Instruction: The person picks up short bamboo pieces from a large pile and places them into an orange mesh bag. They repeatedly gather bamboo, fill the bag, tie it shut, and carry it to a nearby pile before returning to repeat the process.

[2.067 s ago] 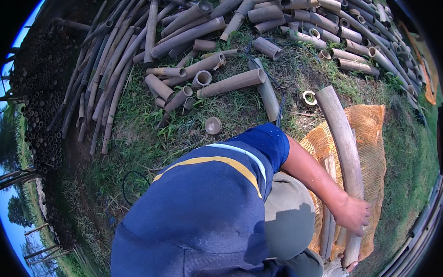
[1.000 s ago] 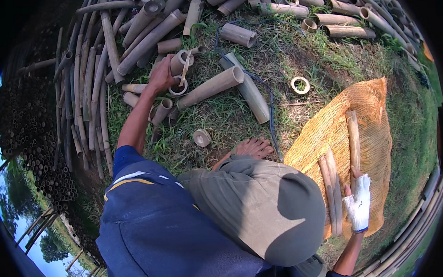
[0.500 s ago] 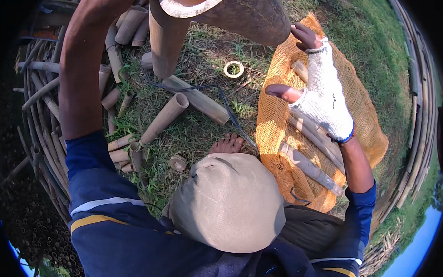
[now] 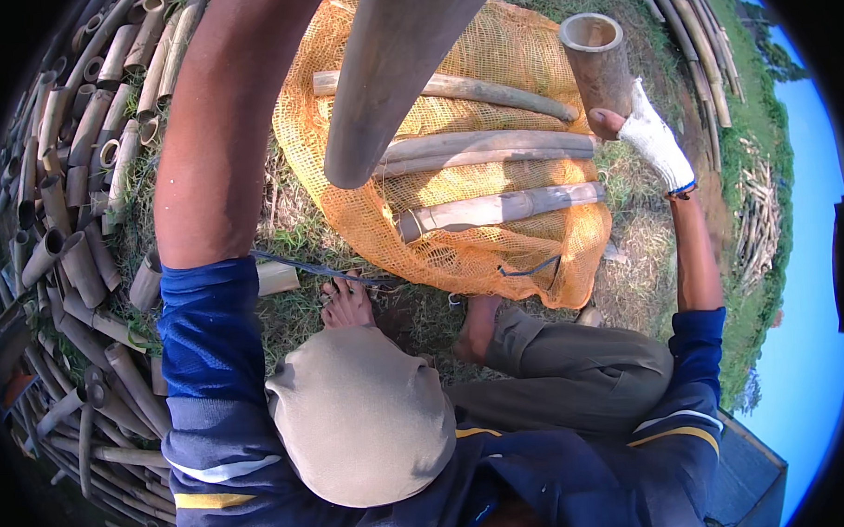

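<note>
Apparently mid-lift, the right hand [image 4: 650, 142] is curled round a tube [image 4: 601, 76] beside the mesh [image 4: 346, 206]; left hand out of view; the next move likely needs firm support.

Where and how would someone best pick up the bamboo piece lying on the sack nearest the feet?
Probably around the middle of the bamboo piece, from above: it lies sideways, long and rounded, top uncovered, with sack showing along both sides.

Bamboo pieces [image 4: 504, 209] on an orange mesh sack [image 4: 526, 55] on grassy ground [image 4: 639, 219].
</note>
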`<move>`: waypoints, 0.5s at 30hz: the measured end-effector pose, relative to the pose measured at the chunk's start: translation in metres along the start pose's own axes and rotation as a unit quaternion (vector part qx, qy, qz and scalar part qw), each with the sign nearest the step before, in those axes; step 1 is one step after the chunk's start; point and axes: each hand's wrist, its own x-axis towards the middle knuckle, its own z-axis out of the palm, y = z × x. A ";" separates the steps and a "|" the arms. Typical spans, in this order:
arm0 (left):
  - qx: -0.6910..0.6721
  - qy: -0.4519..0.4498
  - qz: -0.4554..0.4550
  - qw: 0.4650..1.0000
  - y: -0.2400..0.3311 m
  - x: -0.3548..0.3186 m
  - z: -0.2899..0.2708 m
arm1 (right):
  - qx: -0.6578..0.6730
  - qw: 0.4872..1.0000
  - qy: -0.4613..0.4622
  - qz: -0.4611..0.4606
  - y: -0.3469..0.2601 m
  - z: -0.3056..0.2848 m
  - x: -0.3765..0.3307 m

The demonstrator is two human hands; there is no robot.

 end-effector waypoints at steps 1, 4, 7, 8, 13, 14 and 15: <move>-0.001 -0.014 -0.010 1.000 -0.008 0.020 0.028 | -0.010 1.000 -0.025 0.014 0.028 0.005 -0.012; 0.028 -0.025 0.040 0.999 -0.051 0.069 0.159 | -0.285 0.953 -0.039 -0.099 0.104 0.048 -0.068; 0.166 -0.030 0.056 0.984 -0.126 0.076 0.279 | -0.290 0.950 -0.057 -0.099 0.101 0.107 -0.077; 0.199 -0.087 0.042 0.975 -0.164 0.065 0.316 | -0.339 0.930 -0.058 -0.133 0.103 0.112 -0.083; 0.401 -0.230 -0.118 0.879 -0.292 -0.049 0.343 | -0.332 0.936 -0.066 -0.098 0.146 0.120 -0.084; 0.384 -0.220 -0.077 0.893 -0.307 -0.073 0.324 | -0.335 0.933 -0.058 -0.116 0.143 0.122 -0.081; 0.371 -0.209 -0.046 0.904 -0.317 -0.097 0.304 | -0.335 0.929 -0.056 -0.145 0.136 0.127 -0.075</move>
